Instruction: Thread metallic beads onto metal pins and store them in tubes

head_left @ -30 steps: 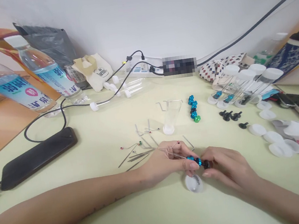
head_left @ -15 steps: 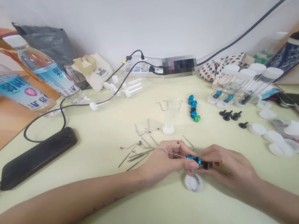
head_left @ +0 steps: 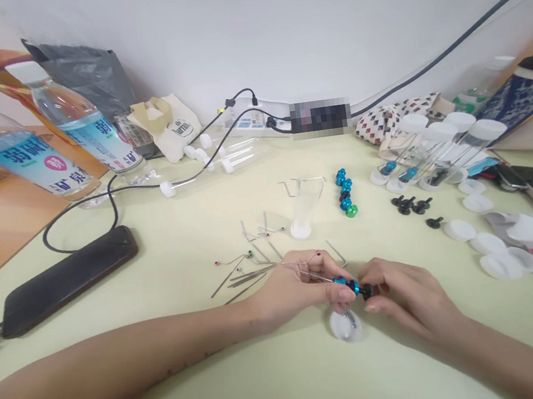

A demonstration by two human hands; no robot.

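Observation:
My left hand [head_left: 310,285] pinches a blue metal fitting [head_left: 351,284] between thumb and fingers, with thin metal rods [head_left: 313,275] running back across the hand. A black thumbscrew [head_left: 366,291] sticks out of the fitting's right end. At its knob, my right hand [head_left: 409,292] has curled fingers, with the thumb parted below; whether a fingertip touches the knob is unclear. Just under my left fingers stands a clear tube with a white round base [head_left: 346,326], small metal pieces inside. Thin metal rods [head_left: 251,273], some tipped with coloured dots, lie beyond my left wrist.
A clear tube [head_left: 307,204] with bent rods stands ahead. Blue, black and green fittings [head_left: 345,194] form a row beside it. Black thumbscrews [head_left: 409,205], white caps [head_left: 492,251] and filled tubes [head_left: 442,137] are to the right. Water bottles [head_left: 85,128] and a dark case [head_left: 68,281] are left.
My right thumb has moved down and away from the black thumbscrew, whose knob now shows more fully. My left hand keeps its grip on the blue fitting.

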